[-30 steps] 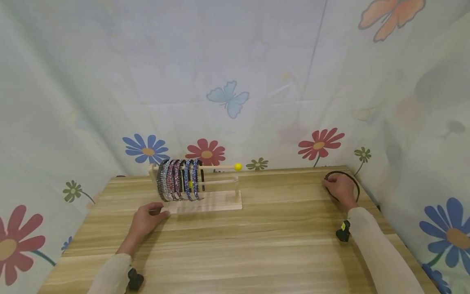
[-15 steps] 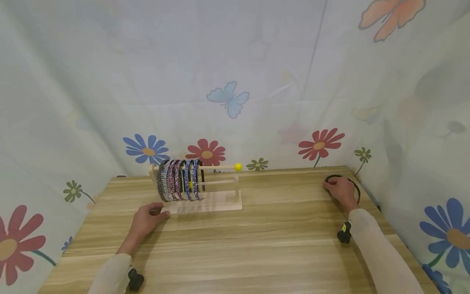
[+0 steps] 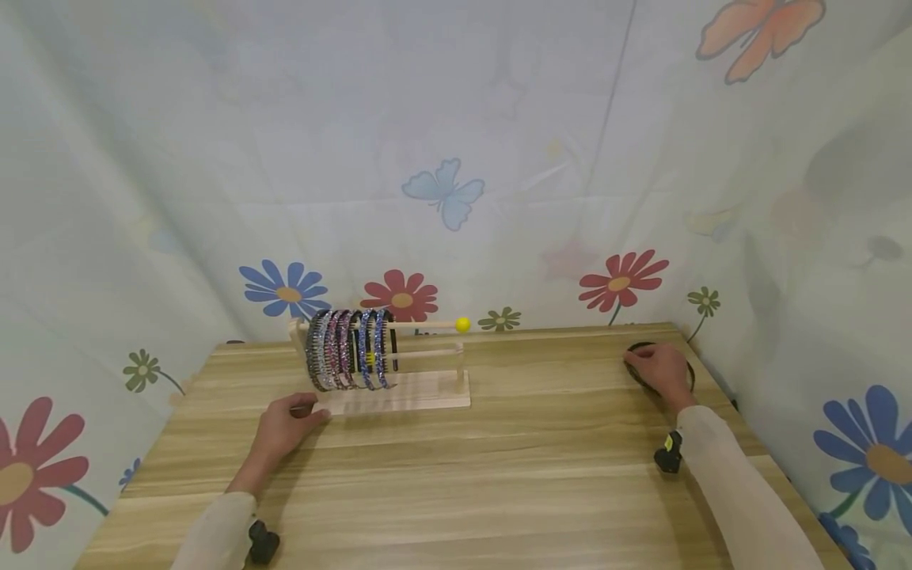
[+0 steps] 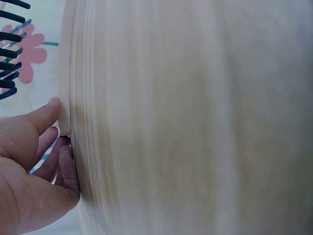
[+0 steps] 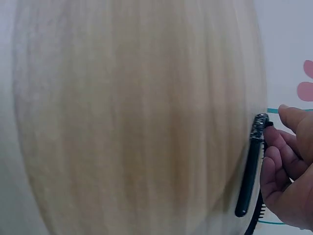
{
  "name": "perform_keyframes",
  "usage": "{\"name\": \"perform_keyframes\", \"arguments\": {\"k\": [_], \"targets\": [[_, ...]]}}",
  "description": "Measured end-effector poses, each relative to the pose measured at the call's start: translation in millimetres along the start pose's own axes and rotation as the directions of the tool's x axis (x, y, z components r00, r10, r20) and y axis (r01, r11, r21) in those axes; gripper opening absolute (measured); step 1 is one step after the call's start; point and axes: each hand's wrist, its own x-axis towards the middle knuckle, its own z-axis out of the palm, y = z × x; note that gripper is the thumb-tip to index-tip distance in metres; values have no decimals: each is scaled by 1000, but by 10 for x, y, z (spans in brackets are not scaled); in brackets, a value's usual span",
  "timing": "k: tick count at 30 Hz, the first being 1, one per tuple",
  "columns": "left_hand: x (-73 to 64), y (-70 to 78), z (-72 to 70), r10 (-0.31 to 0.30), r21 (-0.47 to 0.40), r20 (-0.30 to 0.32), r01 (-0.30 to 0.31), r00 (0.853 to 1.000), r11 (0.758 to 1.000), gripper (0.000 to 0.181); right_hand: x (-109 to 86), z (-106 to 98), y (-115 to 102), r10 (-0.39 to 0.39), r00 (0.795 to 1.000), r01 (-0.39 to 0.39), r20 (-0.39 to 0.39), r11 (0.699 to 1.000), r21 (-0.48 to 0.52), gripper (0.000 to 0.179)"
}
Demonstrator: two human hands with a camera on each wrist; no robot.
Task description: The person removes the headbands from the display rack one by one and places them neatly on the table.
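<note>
My left hand (image 3: 281, 427) holds the near left corner of a wooden headband stand's base (image 3: 420, 392). In the left wrist view, the thumb lies on the base edge (image 4: 64, 73) and the fingers curl beneath it at the corner. Several glittery toothed headbands (image 3: 331, 352), in black, silver, pink and blue, hang over the stand's rods at its left end. Far to the right, my right hand (image 3: 659, 370) pinches a dark headband (image 5: 248, 178) close over the table. The right wrist view shows its sparkly section at the fingertips; part of the band is hidden by the hand.
The wood-grain table (image 3: 499, 491) ends near the right hand and at the back, where a flowered curtain (image 3: 527, 237) hangs. A yellow ball (image 3: 463, 324) caps the stand's upper rod. Each wrist carries a small black camera (image 3: 264, 542).
The dark headband in my right hand has tipped lower toward the table, its top edge dropping behind the hand. My left hand and the stand stay put.
</note>
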Motion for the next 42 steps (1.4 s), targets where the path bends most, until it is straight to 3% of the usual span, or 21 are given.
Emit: {"name": "perform_keyframes", "arguments": {"k": [4,8,16,21,31,42], "targets": [[-7,6,-3,3,-1,-7,-3,1000,1000,52,5,-73,-28,4,1000,-4,-6,998,60,45],[-9,1,-7,-2,-1,-12,2,1000,1000,51,6,-194,-168,-55,998,59,-31,989,135,47],[10,-33,-10,3,-3,-7,-3,1000,1000,52,-1,-440,-642,-64,997,72,-46,973,217,61],[15,-37,5,8,-6,-12,-8,1000,1000,52,-68,-547,-989,-113,991,128,-74,959,251,60],[18,-49,12,11,-9,-6,-11,1000,1000,54,-241,-572,-1619,-234,960,275,-153,889,365,47],[26,-57,24,-6,-4,0,6,1000,1000,54,-485,-376,-2140,-404,903,421,-144,769,481,37]]}}
